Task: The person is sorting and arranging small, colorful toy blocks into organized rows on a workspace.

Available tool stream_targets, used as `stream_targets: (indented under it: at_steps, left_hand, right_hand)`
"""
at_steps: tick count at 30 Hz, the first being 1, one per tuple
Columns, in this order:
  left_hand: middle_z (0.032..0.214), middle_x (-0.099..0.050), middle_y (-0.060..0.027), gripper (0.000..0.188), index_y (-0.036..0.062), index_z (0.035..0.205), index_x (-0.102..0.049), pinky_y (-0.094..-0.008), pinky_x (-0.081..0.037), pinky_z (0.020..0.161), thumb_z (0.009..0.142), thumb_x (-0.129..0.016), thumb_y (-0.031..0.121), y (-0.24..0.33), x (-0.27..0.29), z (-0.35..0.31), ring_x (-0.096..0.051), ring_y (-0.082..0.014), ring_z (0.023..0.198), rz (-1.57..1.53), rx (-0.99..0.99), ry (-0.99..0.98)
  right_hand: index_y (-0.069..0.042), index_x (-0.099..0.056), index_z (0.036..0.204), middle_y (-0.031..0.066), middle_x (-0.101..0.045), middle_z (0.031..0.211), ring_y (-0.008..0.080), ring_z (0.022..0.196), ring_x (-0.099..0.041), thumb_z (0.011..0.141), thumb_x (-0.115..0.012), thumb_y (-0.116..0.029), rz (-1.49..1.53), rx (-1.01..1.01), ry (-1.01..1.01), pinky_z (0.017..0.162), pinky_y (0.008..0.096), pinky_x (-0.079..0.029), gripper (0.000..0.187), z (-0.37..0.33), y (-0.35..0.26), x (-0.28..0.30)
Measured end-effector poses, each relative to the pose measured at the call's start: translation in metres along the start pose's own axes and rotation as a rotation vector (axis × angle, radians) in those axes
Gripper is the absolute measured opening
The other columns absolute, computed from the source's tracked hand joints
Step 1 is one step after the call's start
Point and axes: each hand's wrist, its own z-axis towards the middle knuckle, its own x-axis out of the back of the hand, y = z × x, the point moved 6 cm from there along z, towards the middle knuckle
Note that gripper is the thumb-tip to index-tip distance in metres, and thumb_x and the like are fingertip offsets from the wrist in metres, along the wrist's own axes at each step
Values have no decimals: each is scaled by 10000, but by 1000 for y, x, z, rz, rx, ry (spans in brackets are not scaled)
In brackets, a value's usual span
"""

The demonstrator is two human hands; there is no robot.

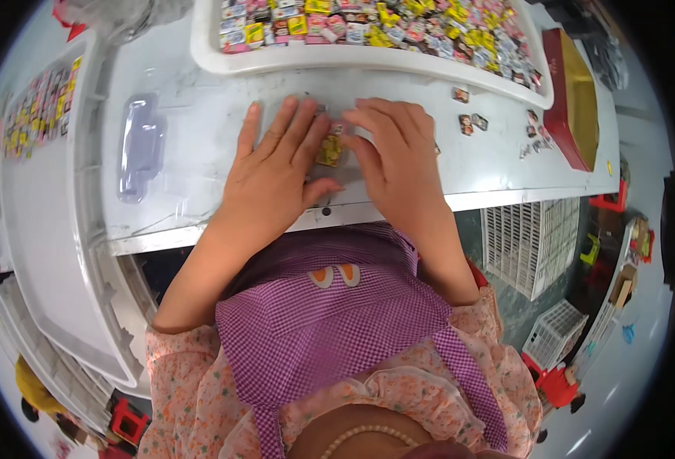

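Note:
On the pale tabletop, my left hand (272,164) lies flat with its fingers spread. Its fingertips and thumb border a small group of tiny yellow packets (329,150). From the other side my right hand (400,149) reaches in, thumb and index finger apart, their tips at the edge of the same group. A pinkish piece (338,128) shows between those tips; whether it is gripped is not plain. My fingers partly hide the group. A clear molded plastic tray (140,149) lies left of my left hand.
A large white tray (368,59) full of small colorful packets stands at the far side. Several loose dark pieces (466,124) lie to the right, near a red and gold box (571,99). Another white tray (62,245) runs along the left. White crates (532,245) stand below right.

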Motion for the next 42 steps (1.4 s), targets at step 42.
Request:
stream_targets:
  at_steps: [42]
  left_hand:
    - [1336, -480, -98, 657, 47, 1263, -554, -520, -112, 1143, 836, -523, 546, 1, -1, 0, -359, -274, 1331, -8, -47, 77]
  right_hand:
    - [-22, -639, 988, 106, -609, 944, 294, 901, -565, 749, -624, 5, -122, 87, 87, 820, 388, -463, 240, 26, 12, -47]
